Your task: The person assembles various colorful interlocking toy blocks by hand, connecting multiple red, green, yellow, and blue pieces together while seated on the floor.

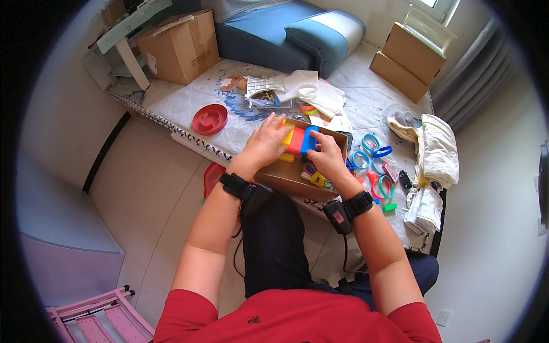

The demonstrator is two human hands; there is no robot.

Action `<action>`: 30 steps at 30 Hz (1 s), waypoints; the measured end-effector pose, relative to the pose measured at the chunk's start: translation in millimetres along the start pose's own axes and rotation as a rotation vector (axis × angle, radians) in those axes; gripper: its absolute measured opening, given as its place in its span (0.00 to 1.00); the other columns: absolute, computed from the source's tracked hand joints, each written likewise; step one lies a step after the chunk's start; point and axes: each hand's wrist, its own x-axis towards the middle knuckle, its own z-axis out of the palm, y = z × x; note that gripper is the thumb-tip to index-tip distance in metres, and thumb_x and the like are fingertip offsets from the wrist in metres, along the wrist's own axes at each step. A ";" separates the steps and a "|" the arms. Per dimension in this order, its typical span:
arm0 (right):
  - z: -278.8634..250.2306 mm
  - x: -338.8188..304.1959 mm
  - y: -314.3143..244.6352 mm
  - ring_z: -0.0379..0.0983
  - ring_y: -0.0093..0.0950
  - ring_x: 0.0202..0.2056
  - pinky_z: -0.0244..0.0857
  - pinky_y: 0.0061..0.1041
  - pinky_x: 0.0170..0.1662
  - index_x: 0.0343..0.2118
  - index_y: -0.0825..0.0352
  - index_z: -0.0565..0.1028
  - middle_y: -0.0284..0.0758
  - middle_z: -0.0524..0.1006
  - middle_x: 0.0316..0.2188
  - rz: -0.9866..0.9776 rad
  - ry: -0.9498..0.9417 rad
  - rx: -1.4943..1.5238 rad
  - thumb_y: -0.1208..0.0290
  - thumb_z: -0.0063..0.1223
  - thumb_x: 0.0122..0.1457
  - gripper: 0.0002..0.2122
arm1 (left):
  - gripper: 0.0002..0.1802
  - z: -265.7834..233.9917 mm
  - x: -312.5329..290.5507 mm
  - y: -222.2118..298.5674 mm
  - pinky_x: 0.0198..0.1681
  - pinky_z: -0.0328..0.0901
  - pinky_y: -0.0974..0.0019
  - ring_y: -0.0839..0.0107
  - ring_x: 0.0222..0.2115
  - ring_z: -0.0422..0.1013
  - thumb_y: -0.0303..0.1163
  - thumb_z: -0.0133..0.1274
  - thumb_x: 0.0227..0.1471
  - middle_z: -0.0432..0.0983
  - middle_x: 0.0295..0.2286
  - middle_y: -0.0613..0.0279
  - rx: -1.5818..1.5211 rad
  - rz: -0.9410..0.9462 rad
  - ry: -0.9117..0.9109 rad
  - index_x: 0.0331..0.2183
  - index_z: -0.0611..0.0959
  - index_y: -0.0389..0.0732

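An open brown cardboard box (286,174) rests at the bed's near edge in front of me. Over it, a row of plastic blocks lies side by side: a yellow block (288,134), a red block (296,140) and a blue block (309,139). My left hand (264,140) grips the row at its yellow end. At the blue end, my right hand (328,155) has thumb and fingers on the blue block. Below my right hand, a yellow band (318,179) shows among small items in the box. Parts of the blocks are hidden by my fingers.
A red slow-feeder-like bowl (210,119) sits to the left. Blue wristbands (360,160), a green block (389,207) and folded white cloths (438,150) lie to the right. Farther back are a white tray (266,86), a large carton (178,48) and a blue cushion (326,40).
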 end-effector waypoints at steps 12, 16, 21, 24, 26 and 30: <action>-11.7 5.3 -4.7 0.73 0.24 0.39 0.71 0.22 0.42 0.53 0.71 0.70 0.38 0.73 0.44 -0.053 0.008 0.074 0.82 0.54 0.50 0.24 | 0.29 -20.7 2.4 -15.0 0.61 0.57 0.56 0.49 0.56 0.61 0.26 0.55 0.47 0.67 0.54 0.48 -0.190 0.042 -0.012 0.53 0.74 0.42; -11.5 6.3 0.5 0.73 0.23 0.39 0.71 0.22 0.42 0.53 0.71 0.70 0.38 0.73 0.44 -0.025 0.017 0.088 0.82 0.54 0.50 0.23 | 0.30 -18.3 4.7 2.9 0.62 0.54 0.52 0.47 0.59 0.58 0.34 0.61 0.47 0.64 0.56 0.49 -0.168 0.065 -0.059 0.54 0.75 0.46; -12.6 8.6 -1.4 0.73 0.21 0.38 0.71 0.20 0.40 0.53 0.72 0.69 0.36 0.75 0.39 -0.026 -0.008 0.307 0.83 0.54 0.53 0.22 | 0.33 -10.0 11.3 12.7 0.64 0.44 0.41 0.47 0.64 0.48 0.49 0.64 0.43 0.58 0.60 0.52 0.075 0.101 -0.114 0.52 0.77 0.55; -12.1 11.2 4.5 0.73 0.21 0.38 0.71 0.21 0.40 0.53 0.72 0.68 0.35 0.76 0.37 -0.019 -0.004 0.345 0.83 0.54 0.53 0.22 | 0.32 -2.8 16.9 6.6 0.63 0.46 0.41 0.48 0.64 0.48 0.49 0.65 0.42 0.58 0.60 0.52 0.121 0.109 -0.127 0.52 0.78 0.55; -9.9 13.2 6.8 0.75 0.26 0.39 0.72 0.24 0.41 0.52 0.71 0.70 0.39 0.74 0.41 -0.013 0.000 0.362 0.81 0.55 0.51 0.22 | 0.32 1.3 16.5 2.9 0.63 0.47 0.42 0.48 0.63 0.49 0.49 0.65 0.43 0.58 0.60 0.52 0.086 0.099 -0.112 0.51 0.78 0.55; -1.0 15.6 2.8 0.77 0.31 0.40 0.72 0.27 0.44 0.49 0.70 0.73 0.42 0.72 0.44 -0.012 -0.015 0.433 0.78 0.57 0.50 0.21 | 0.29 -5.9 12.8 -0.5 0.62 0.52 0.49 0.47 0.62 0.53 0.40 0.63 0.47 0.59 0.60 0.49 -0.068 0.100 -0.044 0.52 0.76 0.50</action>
